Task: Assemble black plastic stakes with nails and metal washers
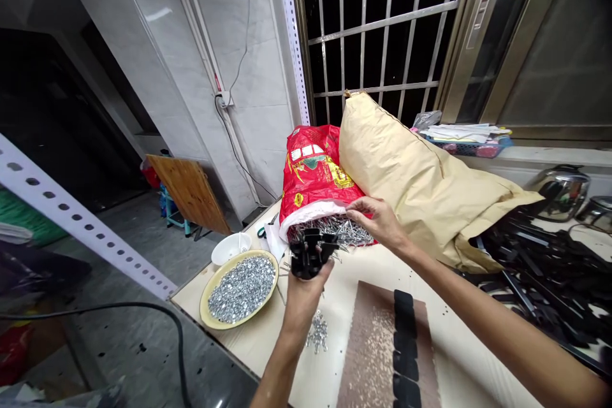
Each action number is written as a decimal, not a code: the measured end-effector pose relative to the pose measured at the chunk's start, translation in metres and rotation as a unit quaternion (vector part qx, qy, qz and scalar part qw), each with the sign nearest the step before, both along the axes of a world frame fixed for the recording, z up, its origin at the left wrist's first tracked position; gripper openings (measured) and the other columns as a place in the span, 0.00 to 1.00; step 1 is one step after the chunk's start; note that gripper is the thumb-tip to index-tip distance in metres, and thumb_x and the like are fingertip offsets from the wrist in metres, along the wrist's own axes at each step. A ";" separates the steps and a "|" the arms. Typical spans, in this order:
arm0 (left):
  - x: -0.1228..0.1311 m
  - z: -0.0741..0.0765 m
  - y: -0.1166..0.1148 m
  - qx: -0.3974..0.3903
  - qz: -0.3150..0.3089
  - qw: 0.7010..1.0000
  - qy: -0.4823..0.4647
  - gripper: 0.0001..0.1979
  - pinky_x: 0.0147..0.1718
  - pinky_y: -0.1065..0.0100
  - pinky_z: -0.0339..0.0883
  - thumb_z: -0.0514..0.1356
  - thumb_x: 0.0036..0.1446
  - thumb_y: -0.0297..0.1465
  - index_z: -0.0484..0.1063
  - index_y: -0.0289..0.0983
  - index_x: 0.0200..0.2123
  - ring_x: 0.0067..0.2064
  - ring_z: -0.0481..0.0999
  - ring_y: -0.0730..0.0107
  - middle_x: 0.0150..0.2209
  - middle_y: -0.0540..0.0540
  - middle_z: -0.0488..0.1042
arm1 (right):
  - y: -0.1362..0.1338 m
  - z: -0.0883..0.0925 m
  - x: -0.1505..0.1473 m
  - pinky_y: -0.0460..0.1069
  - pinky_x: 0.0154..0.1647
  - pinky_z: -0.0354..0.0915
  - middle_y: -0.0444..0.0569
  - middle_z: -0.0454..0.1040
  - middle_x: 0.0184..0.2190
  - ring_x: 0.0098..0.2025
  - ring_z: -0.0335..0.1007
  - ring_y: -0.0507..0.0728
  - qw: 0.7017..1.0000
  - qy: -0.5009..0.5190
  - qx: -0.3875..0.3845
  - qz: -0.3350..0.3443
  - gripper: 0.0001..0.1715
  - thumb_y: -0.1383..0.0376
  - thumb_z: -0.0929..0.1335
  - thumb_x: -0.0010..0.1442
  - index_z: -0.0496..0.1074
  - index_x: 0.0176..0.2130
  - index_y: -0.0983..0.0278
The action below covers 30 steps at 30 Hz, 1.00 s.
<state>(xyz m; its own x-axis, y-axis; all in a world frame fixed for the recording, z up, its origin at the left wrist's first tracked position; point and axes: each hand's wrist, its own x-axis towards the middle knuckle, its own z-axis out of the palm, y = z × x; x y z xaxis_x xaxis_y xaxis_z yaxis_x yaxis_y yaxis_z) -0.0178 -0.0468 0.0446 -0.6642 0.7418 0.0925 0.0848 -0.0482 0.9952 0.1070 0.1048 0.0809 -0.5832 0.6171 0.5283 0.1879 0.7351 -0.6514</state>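
Holding black parts [306,260]: left hand [305,293]; right hand [384,223] (seemingly) touching sack [313,182]

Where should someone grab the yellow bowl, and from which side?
Probably the yellow bowl's rim, both hands, from the table's near edge: it's wide, open and full of metal bits, and a white bowl crowds its far side.

No readable text anywhere; yellow print [338,173] on red bag [313,185] too small, creased to make out.
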 end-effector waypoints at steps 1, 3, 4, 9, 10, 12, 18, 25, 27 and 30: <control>-0.004 0.002 -0.001 0.003 0.015 1.000 0.006 0.21 0.39 0.66 0.66 0.68 0.39 0.35 0.74 0.36 0.39 0.41 0.74 0.60 0.37 0.44 0.78 | 0.006 -0.014 -0.001 0.45 0.38 0.63 0.45 0.75 0.35 0.37 0.71 0.52 0.997 -0.069 -0.002 -0.030 0.10 0.61 0.64 0.61 0.71 0.37 0.63; -0.009 0.003 -0.002 0.011 0.038 0.999 0.017 0.22 0.37 0.66 0.66 0.68 0.38 0.36 0.74 0.36 0.40 0.40 0.75 0.59 0.35 0.45 0.78 | 0.010 -0.045 -0.006 0.44 0.35 0.61 0.45 0.76 0.32 0.36 0.71 0.52 0.978 -0.199 -0.012 -0.066 0.09 0.64 0.64 0.60 0.73 0.34 0.63; -0.011 0.003 -0.002 0.012 0.048 0.999 0.021 0.23 0.36 0.66 0.67 0.68 0.37 0.36 0.74 0.36 0.39 0.39 0.75 0.59 0.34 0.45 0.78 | 0.010 -0.060 -0.010 0.44 0.33 0.61 0.45 0.76 0.31 0.35 0.71 0.53 0.968 -0.239 -0.019 -0.076 0.09 0.64 0.64 0.59 0.73 0.31 0.63; -0.013 -0.007 0.006 -0.015 0.046 0.998 0.027 0.19 0.30 0.68 0.66 0.68 0.36 0.38 0.75 0.34 0.34 0.32 0.75 0.62 0.26 0.48 0.76 | -0.006 -0.106 -0.039 0.45 0.30 0.59 0.51 0.76 0.30 0.34 0.72 0.56 0.933 -0.334 -0.043 -0.127 0.10 0.62 0.66 0.56 0.74 0.28 0.64; -0.013 -0.009 0.007 -0.024 0.040 0.999 0.025 0.19 0.30 0.68 0.66 0.67 0.37 0.38 0.75 0.34 0.33 0.31 0.74 0.63 0.25 0.47 0.76 | -0.009 -0.109 -0.045 0.46 0.31 0.60 0.52 0.76 0.32 0.36 0.72 0.57 0.926 -0.348 -0.044 -0.136 0.08 0.63 0.67 0.55 0.74 0.30 0.65; -0.013 -0.012 0.009 -0.037 0.032 0.999 0.019 0.18 0.30 0.68 0.66 0.67 0.38 0.38 0.75 0.33 0.33 0.31 0.74 0.64 0.27 0.47 0.76 | -0.011 -0.109 -0.053 0.47 0.32 0.60 0.56 0.76 0.34 0.37 0.72 0.59 0.914 -0.373 -0.047 -0.152 0.06 0.69 0.66 0.54 0.74 0.32 0.67; -0.009 -0.012 0.009 -0.062 0.016 0.998 0.005 0.13 0.28 0.69 0.65 0.66 0.36 0.35 0.73 0.32 0.26 0.27 0.73 0.65 0.23 0.47 0.74 | -0.006 -0.077 -0.020 0.48 0.35 0.61 0.58 0.74 0.35 0.37 0.72 0.58 0.900 -0.389 -0.035 -0.195 0.15 0.75 0.60 0.57 0.74 0.36 0.68; 0.003 -0.022 0.020 -0.053 -0.036 0.998 0.017 0.11 0.26 0.69 0.62 0.65 0.38 0.32 0.70 0.33 0.26 0.26 0.70 0.67 0.22 0.49 0.71 | -0.021 0.010 0.062 0.47 0.37 0.62 0.49 0.66 0.34 0.37 0.65 0.54 0.981 -0.075 0.148 -0.103 0.13 0.62 0.61 0.63 0.72 0.39 0.62; 0.008 -0.023 0.024 -0.040 -0.054 0.997 0.045 0.11 0.29 0.69 0.62 0.65 0.38 0.30 0.71 0.33 0.28 0.29 0.71 0.66 0.25 0.48 0.73 | -0.031 0.028 0.068 0.47 0.34 0.62 0.48 0.64 0.33 0.35 0.63 0.53 0.980 -0.063 0.180 -0.049 0.13 0.63 0.60 0.64 0.72 0.39 0.61; 0.017 -0.020 0.026 -0.024 -0.080 0.991 0.100 0.12 0.30 0.69 0.62 0.63 0.39 0.27 0.71 0.34 0.32 0.30 0.71 0.66 0.28 0.48 0.74 | -0.042 0.044 0.068 0.47 0.33 0.61 0.47 0.63 0.33 0.35 0.61 0.52 0.970 -0.099 0.221 -0.002 0.13 0.67 0.59 0.64 0.72 0.37 0.61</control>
